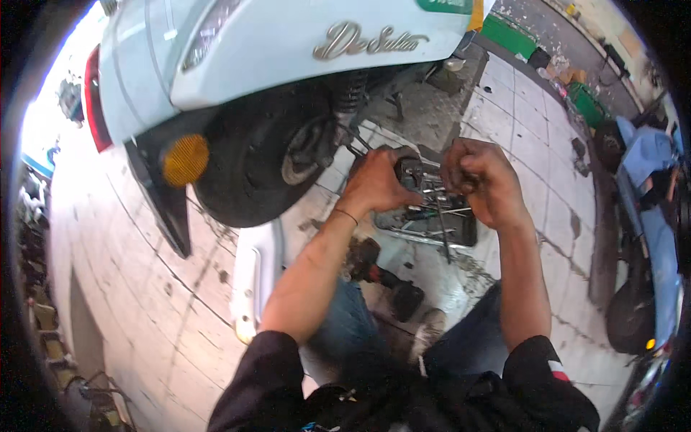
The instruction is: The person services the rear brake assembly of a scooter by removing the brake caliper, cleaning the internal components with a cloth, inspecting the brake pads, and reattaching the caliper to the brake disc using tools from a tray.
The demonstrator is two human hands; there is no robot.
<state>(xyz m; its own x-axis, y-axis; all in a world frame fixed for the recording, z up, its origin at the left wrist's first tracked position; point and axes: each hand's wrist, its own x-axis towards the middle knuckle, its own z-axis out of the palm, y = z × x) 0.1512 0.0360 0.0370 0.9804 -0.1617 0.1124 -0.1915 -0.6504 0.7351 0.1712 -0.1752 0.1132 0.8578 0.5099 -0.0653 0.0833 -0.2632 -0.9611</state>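
Here, the left hand (pixel 378 181) is bent around a dark part (pixel 410 173), with the thumb low and the fingers up top. I cannot tell how tight it grips. The right hand (pixel 481 180) is just to the right, up in front of the chest side of the tools, with its fingers curled in. I cannot see if it has a small thing inside. The dark part is by the top left of a black tray (pixel 466 232), between the two hands. Shiny tools (pixel 433 231) lie in the tray, and a thin dark rod (pixel 442 234) pokes past its near edge. A drill (pixel 392 284), black with some red, lies on the tile floor (pixel 180 295), near the left arm. To its left is a long white panel (pixel 258 277). Up and left is a pale scooter (pixel 266 65) with a fat black tire (pixel 223 180) and a round orange reflector (pixel 186 160). Far off to the right is a blue scooter (pixel 658 245).
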